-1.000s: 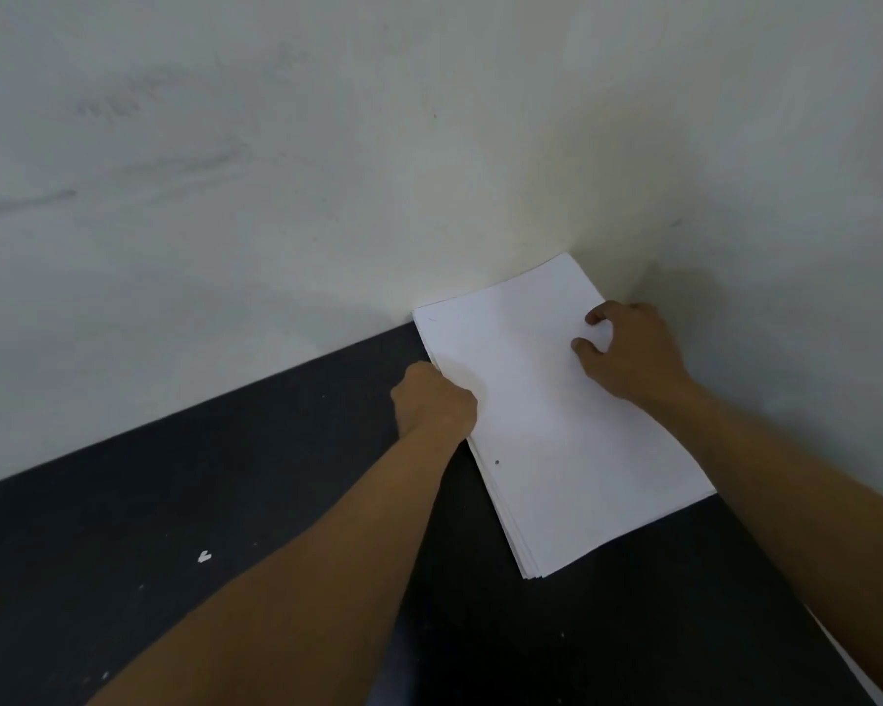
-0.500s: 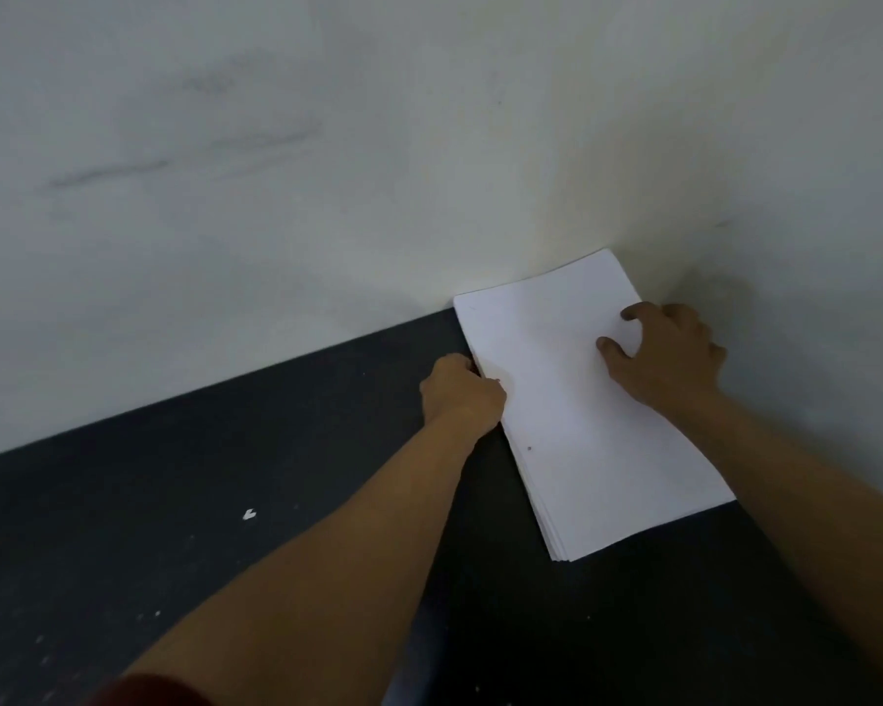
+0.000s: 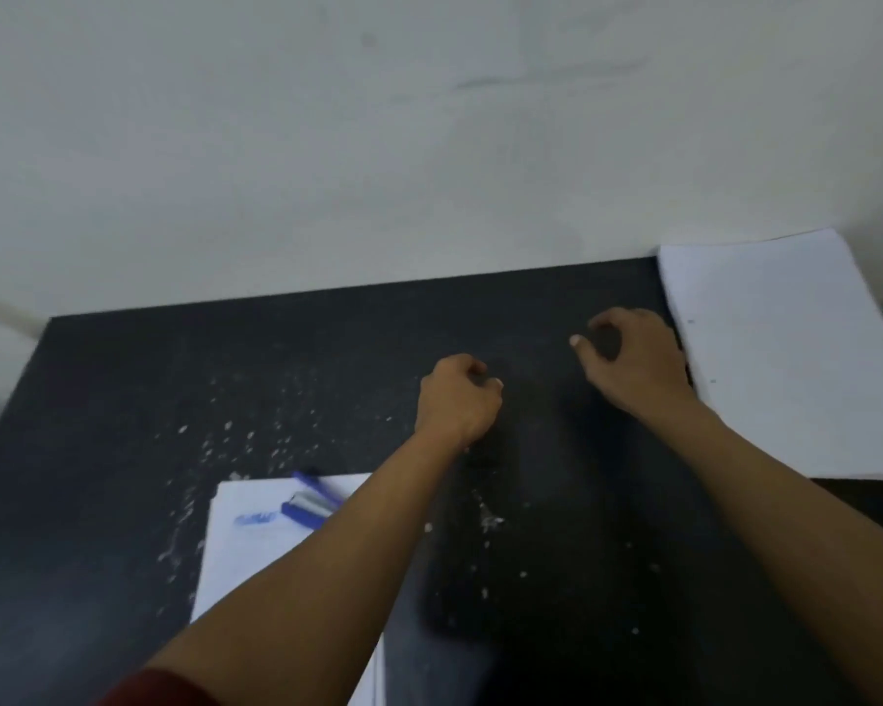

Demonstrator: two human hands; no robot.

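Observation:
A stack of white paper (image 3: 786,359) lies at the table's far right corner, against the wall. Both my hands hover over the black table (image 3: 174,379), left of the stack. My left hand (image 3: 457,400) is curled into a fist and holds nothing. My right hand (image 3: 633,361) sits just beside the stack's left edge, fingers loosely curled, thumb out, nothing in it.
A second white paper sheet (image 3: 256,557) lies near the front under my left forearm, with a blurred blue and silver object (image 3: 312,504) on its top edge. White crumbs (image 3: 225,440) are scattered over the table's middle. A pale wall (image 3: 429,145) stands behind.
Both hands have let go of the paper stack and moved left over the bare table. The view swung left, bringing the second sheet and blue object into sight.

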